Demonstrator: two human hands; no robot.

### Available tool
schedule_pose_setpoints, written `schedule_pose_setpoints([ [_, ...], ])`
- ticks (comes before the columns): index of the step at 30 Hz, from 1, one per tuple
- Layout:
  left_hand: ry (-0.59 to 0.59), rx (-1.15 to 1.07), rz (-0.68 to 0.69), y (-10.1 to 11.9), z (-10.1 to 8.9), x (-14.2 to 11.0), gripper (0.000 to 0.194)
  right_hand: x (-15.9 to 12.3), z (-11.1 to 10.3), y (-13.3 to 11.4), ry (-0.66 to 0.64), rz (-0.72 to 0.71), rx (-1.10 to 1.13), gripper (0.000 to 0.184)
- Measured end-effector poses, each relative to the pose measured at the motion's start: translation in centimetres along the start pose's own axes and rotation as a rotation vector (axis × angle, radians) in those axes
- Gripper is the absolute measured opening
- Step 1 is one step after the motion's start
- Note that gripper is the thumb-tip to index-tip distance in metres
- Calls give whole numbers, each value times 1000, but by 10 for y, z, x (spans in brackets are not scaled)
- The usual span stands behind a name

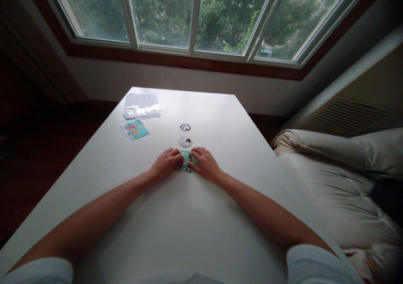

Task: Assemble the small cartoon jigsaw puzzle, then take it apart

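A small green and blue card with cartoon figures (186,169) lies between my two hands on the white table. My left hand (165,164) grips its left side with curled fingers, and my right hand (206,163) holds the right side. The fingers cover both side edges of the card. Just beyond it is a round disc with a black and white picture (185,142). Farther off lies a second round black and white disc (185,127). Whether the card is one layer or several, I cannot tell.
On the white table (189,225), at the far left, a clear plastic sleeve with white sheets (142,105) lies beside a colourful cartoon picture sheet (134,130). A cream padded sofa (317,183) stands along the right. Behind the table is a wide window (192,19).
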State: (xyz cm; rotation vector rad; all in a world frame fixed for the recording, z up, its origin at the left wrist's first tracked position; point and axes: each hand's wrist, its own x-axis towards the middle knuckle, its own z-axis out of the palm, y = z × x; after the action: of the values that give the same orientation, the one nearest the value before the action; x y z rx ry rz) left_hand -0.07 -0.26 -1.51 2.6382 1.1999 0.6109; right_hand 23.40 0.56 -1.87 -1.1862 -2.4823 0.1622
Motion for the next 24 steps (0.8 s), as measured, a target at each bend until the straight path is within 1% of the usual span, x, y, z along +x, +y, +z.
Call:
schedule_pose_setpoints([
  [2,2,8,-2,1,-1,-1,23,0,0,0,1,18,-8,27],
  [3,6,12,-2,2,-1,-1,22,0,0,0,0,17,-11,29],
  [4,10,16,-3,2,0,-1,20,0,-1,0,0,13,-12,33],
  [7,18,18,-17,3,1,0,17,-2,-1,-1,0,-2,-9,55],
  [8,20,18,-26,3,2,0,17,-2,0,-2,5,0,-6,58],
  [10,27,23,-52,3,3,1,16,-3,2,-1,17,7,7,56],
  [15,35,53,-85,4,6,2,19,-2,6,3,29,16,25,33],
  [17,22,46,-57,3,7,2,26,-2,6,5,37,26,9,27],
  [20,-37,63,-18,-1,9,0,44,-3,5,6,55,29,-35,24],
  [22,-88,108,-40,-5,11,-2,56,-4,3,5,37,-6,-48,27],
  [24,-139,150,-79,-9,12,-5,63,-4,0,5,-10,-61,-49,31],
])
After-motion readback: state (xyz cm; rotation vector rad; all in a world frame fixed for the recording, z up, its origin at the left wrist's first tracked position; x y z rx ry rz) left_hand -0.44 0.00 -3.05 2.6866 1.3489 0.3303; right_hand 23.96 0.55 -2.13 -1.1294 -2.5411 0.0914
